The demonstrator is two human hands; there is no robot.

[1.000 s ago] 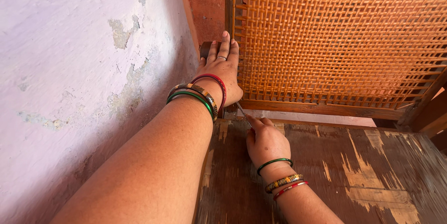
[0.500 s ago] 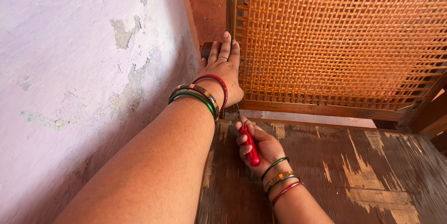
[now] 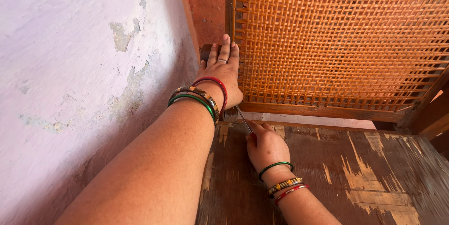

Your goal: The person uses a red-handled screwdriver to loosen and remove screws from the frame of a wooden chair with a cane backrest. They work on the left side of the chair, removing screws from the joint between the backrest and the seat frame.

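Observation:
My left hand (image 3: 222, 73) reaches forward and grips the left post of a wooden frame (image 3: 318, 109), fingers wrapped over a dark wooden piece at its edge. The frame holds an orange woven cane panel (image 3: 336, 38). My right hand (image 3: 265, 146) is closed around a screwdriver (image 3: 243, 116). Only its thin metal shaft shows, and the handle is hidden in the fist. The tip points up at the frame's lower left corner, just under my left wrist. Both wrists carry red, green and gold bangles.
A pale lilac plaster wall (image 3: 70, 66) with peeling patches runs close along the left. A red-brown wall strip (image 3: 208, 5) stands behind the post. Below the frame lies a dark, worn wooden board (image 3: 365, 173) with flaked veneer.
My right hand has turned on the screwdriver: half a second ago its red handle showed in my palm, now the fist hides it. My left hand stays on the frame.

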